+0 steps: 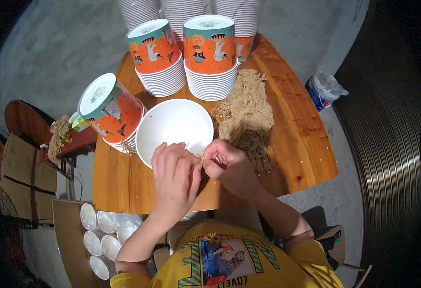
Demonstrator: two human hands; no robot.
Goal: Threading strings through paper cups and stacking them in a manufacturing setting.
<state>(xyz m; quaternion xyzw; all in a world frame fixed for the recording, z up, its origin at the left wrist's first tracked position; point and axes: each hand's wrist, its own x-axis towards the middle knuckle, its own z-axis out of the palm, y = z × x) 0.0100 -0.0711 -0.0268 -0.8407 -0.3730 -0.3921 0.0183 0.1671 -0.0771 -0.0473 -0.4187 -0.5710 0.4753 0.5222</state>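
Note:
A white paper bowl (pixel 172 126) stands open and empty on a small wooden table (pixel 301 139). My left hand (pixel 173 180) and my right hand (pixel 227 164) meet just at the bowl's near rim, fingers pinched together on a small tuft of dry noodles (pixel 201 156). A big heap of thin tan noodles (pixel 246 113) lies to the right of the bowl, beside my right hand.
Stacks of orange-and-teal paper bowls stand upside down behind the bowl (pixel 158 57) (pixel 210 55), and one stack (pixel 110 111) leans at the left. A cardboard box of clear plastic lids (pixel 100 230) sits on the floor at lower left. A white bucket (pixel 323 89) stands right of the table.

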